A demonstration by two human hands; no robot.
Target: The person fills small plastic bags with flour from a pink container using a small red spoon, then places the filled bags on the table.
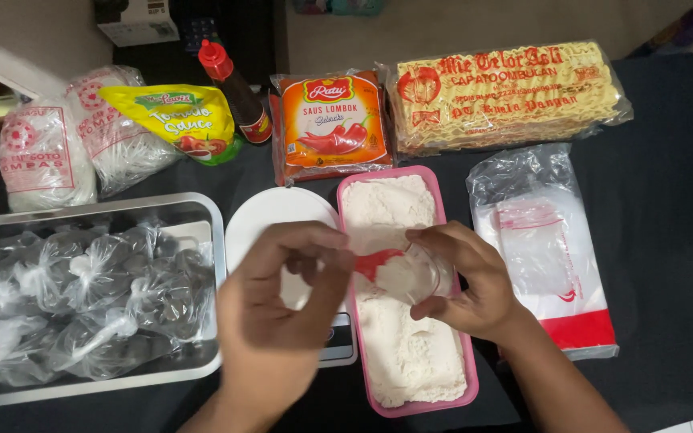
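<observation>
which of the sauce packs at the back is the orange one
The square orange sauce pouch with red chillies pictured, lying between the red-capped bottle and the noodle pack. The other pouch, left of the bottle, is yellow and green.

Both hands (282, 289) (467, 281) hold a small bag (399, 273) — over flour tray (443, 188).
</observation>
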